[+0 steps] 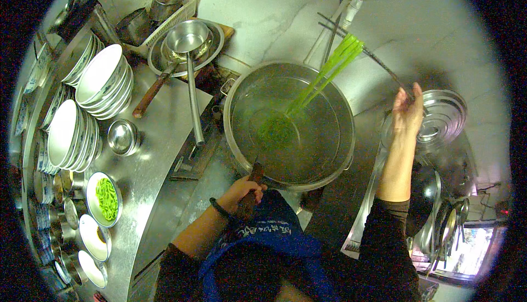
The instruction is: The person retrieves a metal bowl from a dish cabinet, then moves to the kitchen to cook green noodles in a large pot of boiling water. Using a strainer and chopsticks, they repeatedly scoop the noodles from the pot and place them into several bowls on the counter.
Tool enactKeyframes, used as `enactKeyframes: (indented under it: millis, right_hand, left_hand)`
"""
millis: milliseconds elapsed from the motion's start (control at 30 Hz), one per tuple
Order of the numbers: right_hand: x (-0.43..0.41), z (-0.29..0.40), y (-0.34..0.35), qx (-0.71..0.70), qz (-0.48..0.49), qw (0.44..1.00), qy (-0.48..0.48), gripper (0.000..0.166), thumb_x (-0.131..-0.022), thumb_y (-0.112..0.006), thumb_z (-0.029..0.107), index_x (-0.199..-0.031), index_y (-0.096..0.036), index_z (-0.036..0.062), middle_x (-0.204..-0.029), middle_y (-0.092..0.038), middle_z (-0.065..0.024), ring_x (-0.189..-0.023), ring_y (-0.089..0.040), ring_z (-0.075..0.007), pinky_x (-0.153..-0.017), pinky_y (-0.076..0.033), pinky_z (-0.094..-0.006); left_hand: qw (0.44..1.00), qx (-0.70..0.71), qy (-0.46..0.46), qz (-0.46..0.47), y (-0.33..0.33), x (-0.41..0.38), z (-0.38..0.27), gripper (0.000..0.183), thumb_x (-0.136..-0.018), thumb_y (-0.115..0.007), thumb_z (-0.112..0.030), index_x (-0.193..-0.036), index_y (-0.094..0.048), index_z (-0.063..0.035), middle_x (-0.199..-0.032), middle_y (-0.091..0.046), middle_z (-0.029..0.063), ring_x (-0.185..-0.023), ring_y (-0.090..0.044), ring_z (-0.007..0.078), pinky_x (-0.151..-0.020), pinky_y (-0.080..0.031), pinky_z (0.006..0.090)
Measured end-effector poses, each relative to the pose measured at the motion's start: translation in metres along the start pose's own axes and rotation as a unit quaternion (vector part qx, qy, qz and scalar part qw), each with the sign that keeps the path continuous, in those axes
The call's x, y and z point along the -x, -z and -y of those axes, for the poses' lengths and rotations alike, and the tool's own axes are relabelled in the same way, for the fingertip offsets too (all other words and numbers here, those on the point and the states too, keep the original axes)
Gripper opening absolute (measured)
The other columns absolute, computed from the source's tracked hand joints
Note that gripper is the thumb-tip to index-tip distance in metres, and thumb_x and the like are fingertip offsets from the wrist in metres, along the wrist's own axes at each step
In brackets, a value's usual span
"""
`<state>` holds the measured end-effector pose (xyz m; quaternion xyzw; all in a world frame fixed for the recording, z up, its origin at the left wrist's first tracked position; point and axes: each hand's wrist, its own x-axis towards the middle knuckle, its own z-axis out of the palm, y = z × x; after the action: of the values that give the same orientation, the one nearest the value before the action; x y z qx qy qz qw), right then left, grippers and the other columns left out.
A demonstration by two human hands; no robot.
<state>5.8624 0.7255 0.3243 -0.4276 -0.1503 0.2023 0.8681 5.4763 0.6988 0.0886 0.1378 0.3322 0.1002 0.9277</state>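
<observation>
Green noodles [325, 75] hang from a pair of long chopsticks [383, 64] gripped in my right hand [406, 106], raised to the right of a large steel pot [351, 135]. The strands trail down to a green mass [276, 131] inside the pot, blurred and dim. My left hand [243, 193] is closed round a dark wooden handle [257, 172] at the pot's near rim. Whatever the handle carries inside the pot is hard to make out.
Left, a steel counter [158, 129] holds stacked white bowls [103, 79], small steel bowls [122, 137] and a bowl of green noodles [107, 199]. A long-handled ladle [187, 38] rests in a steel basin [220, 40]. At right lie a round lid [444, 112] and a wok [422, 195].
</observation>
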Motion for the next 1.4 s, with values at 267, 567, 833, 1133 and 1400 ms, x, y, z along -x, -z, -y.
enactKeyframes:
  millis: [267, 567, 833, 1133, 1400]
  right_hand:
    - [0.034, 0.009, 0.0, 0.07, 0.053, 0.995, 0.052, 0.025, -0.083, -0.059, 0.017, -0.106, -0.056, 0.006, -0.089, -0.054, -0.0067, -0.07, -0.055, -0.0145, -0.062, -0.052, -0.0231]
    - [0.056, -0.132, 0.118, 0.356, 0.092, 0.93, -0.002, 0.018, -0.087, -0.056, 0.019, -0.093, -0.058, 0.0027, -0.071, -0.054, -0.0016, -0.058, -0.051, -0.0097, -0.049, -0.049, -0.0265]
    - [-0.004, -0.21, 0.205, 0.404, -0.146, 0.893, -0.132, 0.03, -0.077, -0.063, 0.03, -0.083, -0.056, 0.0009, -0.073, -0.055, -0.0076, -0.053, -0.052, -0.0174, -0.049, -0.049, -0.0324]
    - [-0.019, -0.277, 0.206, 0.064, -0.31, 0.914, -0.255, 0.031, -0.078, -0.06, 0.027, -0.097, -0.052, 0.0032, -0.082, -0.052, -0.0097, -0.064, -0.053, -0.024, -0.059, -0.05, -0.0386]
    - [-0.062, -0.189, 0.167, 0.07, -0.112, 0.98, -0.148, 0.032, -0.085, -0.053, 0.026, -0.11, -0.049, 0.0064, -0.099, -0.05, -0.0078, -0.078, -0.052, -0.0233, -0.069, -0.049, -0.0352]
  left_hand:
    - [0.999, 0.008, -0.031, 0.026, 0.007, -0.002, -0.001, 0.028, -0.076, -0.05, 0.001, -0.102, -0.043, 0.0063, -0.063, -0.052, 0.0076, -0.051, -0.051, 0.0142, -0.05, -0.047, 0.0282]
    - [0.999, 0.03, -0.023, 0.037, 0.006, 0.015, -0.002, 0.049, -0.073, -0.051, 0.004, -0.118, -0.037, -0.0066, -0.084, -0.051, 0.0066, -0.055, -0.047, 0.0118, -0.047, -0.044, 0.0238]
    - [0.999, -0.048, 0.005, 0.006, 0.011, 0.054, -0.007, 0.054, -0.071, -0.059, 0.0, -0.119, -0.035, -0.0054, -0.084, -0.054, 0.0086, -0.054, -0.049, 0.0123, -0.046, -0.044, 0.0266]
    - [0.991, -0.123, 0.029, -0.049, -0.018, 0.092, -0.019, 0.058, -0.068, -0.063, -0.008, -0.12, -0.036, -0.0078, -0.092, -0.054, 0.0057, -0.061, -0.05, 0.0103, -0.049, -0.045, 0.0233]
    - [0.981, -0.183, -0.029, -0.054, -0.008, 0.076, -0.008, 0.053, -0.069, -0.057, -0.005, -0.119, -0.039, -0.0083, -0.092, -0.054, 0.0051, -0.063, -0.051, 0.0121, -0.051, -0.043, 0.0222]
